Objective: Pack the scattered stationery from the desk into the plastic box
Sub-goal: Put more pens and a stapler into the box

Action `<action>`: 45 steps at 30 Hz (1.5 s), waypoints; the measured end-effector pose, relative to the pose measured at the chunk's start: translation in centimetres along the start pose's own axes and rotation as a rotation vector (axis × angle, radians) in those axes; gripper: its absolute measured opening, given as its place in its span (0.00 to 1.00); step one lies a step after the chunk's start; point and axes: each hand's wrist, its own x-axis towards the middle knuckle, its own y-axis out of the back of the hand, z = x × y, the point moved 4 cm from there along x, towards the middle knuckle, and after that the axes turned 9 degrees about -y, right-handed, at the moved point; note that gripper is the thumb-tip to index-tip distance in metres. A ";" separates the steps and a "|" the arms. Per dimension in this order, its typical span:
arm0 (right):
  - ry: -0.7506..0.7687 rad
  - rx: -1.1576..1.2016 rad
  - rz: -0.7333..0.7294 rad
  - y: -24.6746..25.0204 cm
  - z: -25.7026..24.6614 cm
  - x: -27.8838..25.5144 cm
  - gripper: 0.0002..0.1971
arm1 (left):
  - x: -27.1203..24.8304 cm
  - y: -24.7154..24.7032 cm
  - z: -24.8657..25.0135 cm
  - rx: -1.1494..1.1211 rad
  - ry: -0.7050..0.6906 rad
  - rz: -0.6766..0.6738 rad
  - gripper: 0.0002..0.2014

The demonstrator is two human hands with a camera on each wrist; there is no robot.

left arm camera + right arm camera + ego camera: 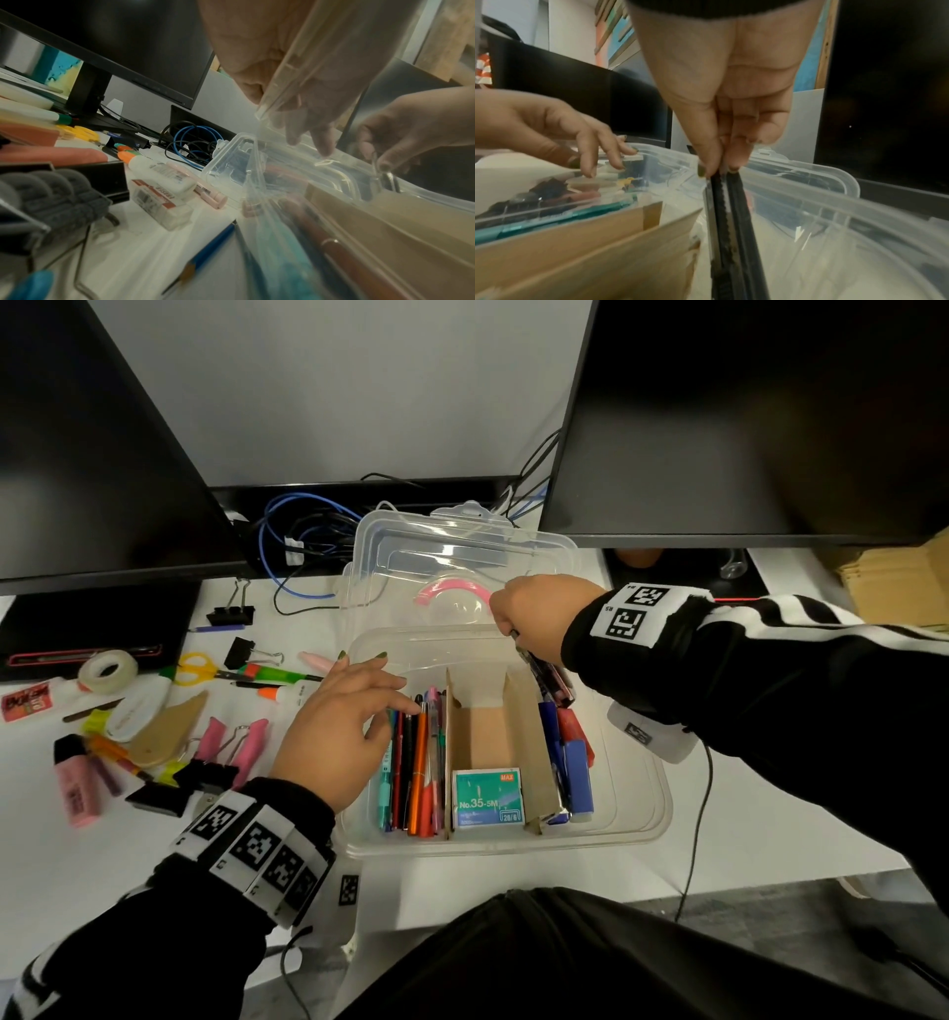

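The clear plastic box (662, 814) sits open in the middle of the desk, split by cardboard dividers (524, 726). Several pens (416, 762) fill its left section, a staple box (488, 798) lies in the middle, and blue markers (570, 762) lie on the right. My right hand (534, 613) pinches the top end of a black cutter knife (731, 223), which points steeply down into the right section. My left hand (349, 711) is spread, its fingers resting on the box's left rim above the pens. It holds nothing.
The box's clear lid (462, 562) leans open behind it. Left of the box lie a tape roll (108, 670), yellow scissors (197, 667), binder clips (231, 613), a glue bottle (287, 693) and a pink highlighter (77, 793). Two dark monitors (102, 454) and cables (308, 531) stand behind.
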 end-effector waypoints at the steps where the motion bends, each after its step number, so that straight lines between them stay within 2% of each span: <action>1: -0.017 0.009 -0.004 0.1 0.2 0.0 0.10 | 0.0 0.0 0.0 0.003 -0.003 0.002 0.17; 4: -0.042 0.040 0.008 0.6 0.7 -0.3 0.10 | 0.0 0.0 0.0 0.009 -0.007 -0.003 0.17; 9: 0.001 0.066 0.060 0.9 0.7 -1.0 0.11 | 0.0 0.0 0.0 0.017 -0.019 -0.004 0.17; 13: -0.029 0.159 0.001 0.7 0.8 -1.2 0.11 | 0.1 -0.1 0.0 0.022 -0.021 -0.008 0.17; 23: 0.045 0.123 0.034 0.5 0.5 -1.0 0.10 | 0.1 -0.1 0.0 0.029 -0.009 -0.014 0.17; 28: 0.106 0.023 0.090 0.3 -0.3 -0.4 0.13 | 0.1 -0.1 -0.2 0.027 0.005 -0.019 0.17; 34: 0.082 0.099 -0.018 0.2 -1.4 0.4 0.15 | 0.0 -0.1 -0.1 0.012 -0.005 -0.013 0.17; 38: 0.054 0.253 0.019 0.8 -0.8 0.1 0.22 | 0.0 -0.1 -0.1 0.004 -0.015 -0.004 0.18; 42: 0.074 0.225 0.029 1.4 0.5 0.2 0.17 | 0.0 -0.1 -0.1 0.000 -0.013 -0.003 0.18; 45: 0.081 0.235 0.036 1.4 0.9 0.0 0.17 | 0.0 -0.1 -0.1 0.000 -0.013 -0.006 0.19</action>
